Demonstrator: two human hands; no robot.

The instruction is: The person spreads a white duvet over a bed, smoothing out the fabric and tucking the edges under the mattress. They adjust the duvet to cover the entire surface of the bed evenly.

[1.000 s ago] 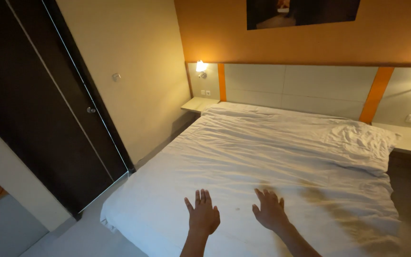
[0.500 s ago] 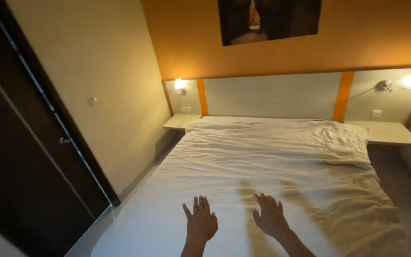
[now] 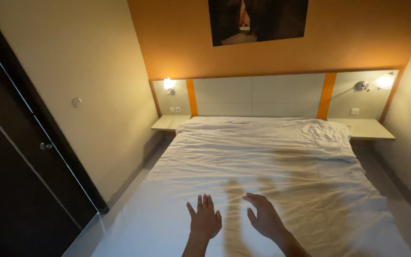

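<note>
Over the foot end of the bed I am holding both hands out, palms down, above the white sheet (image 3: 262,171); my left hand (image 3: 205,220) is spreading its fingers wide and my right hand (image 3: 263,217) is hanging beside it with the fingers loosely parted and slightly curled, and neither one is gripping anything. I cannot tell for sure whether the palms are brushing the cloth or hovering just above it, though their shadows are falling on the sheet just ahead of the fingertips. I am judging this to be the smoothing stage of bed-making: the sheet is lying across the whole mattress, flattish near me but creasing and bunching toward the headboard (image 3: 258,95) and along the right side. The next move, as I am reading it, is calling for flat palms pressed lightly on the cloth and swept outward toward the edges, without dragging the sheet off the near corner. Around the bed the room is showing narrow: a pale wall on the left with a dark door (image 3: 20,181) and its round knob, an orange wall behind the headboard carrying a dark picture (image 3: 258,20), a small shelf (image 3: 170,123) on each side of the bed head, and a lit wall lamp (image 3: 169,84) above each one, glowing warm
</note>
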